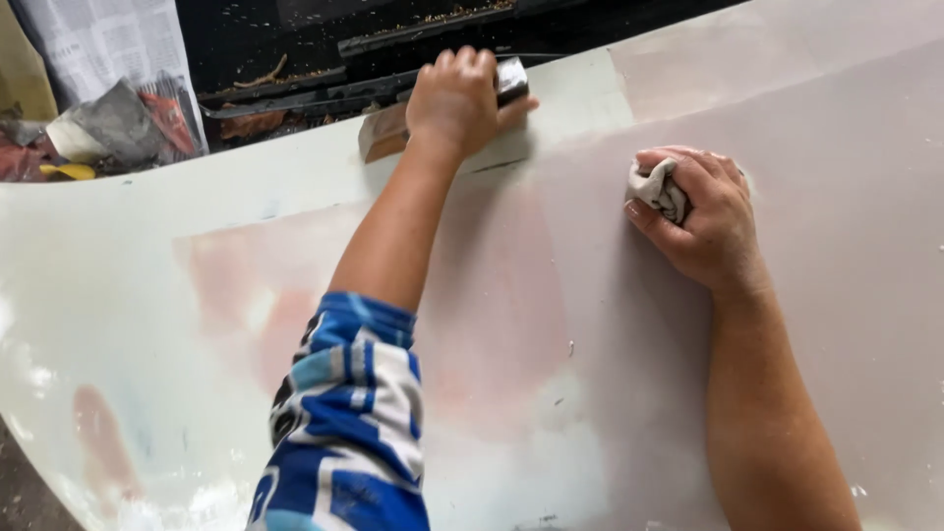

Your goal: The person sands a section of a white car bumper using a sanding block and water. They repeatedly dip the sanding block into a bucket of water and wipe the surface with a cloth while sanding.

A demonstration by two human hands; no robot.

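A large pale car panel [610, 324], whitish with pink and grey sanded patches, fills most of the head view. My left hand [454, 98] presses a long sanding block [385, 134] flat against the panel near its upper edge; the block sticks out on both sides of the hand. My right hand [700, 218] rests on the panel to the right, its fingers closed around a crumpled grey rag [661, 189]. A blue and white sleeve covers my left upper arm.
Beyond the panel's upper edge lies a dark cowl area [324, 59] with wiper parts and dry debris. At the top left are masking newspaper [98, 39] and crumpled grey, red and yellow scraps [88, 138]. Bare floor shows at the bottom left corner.
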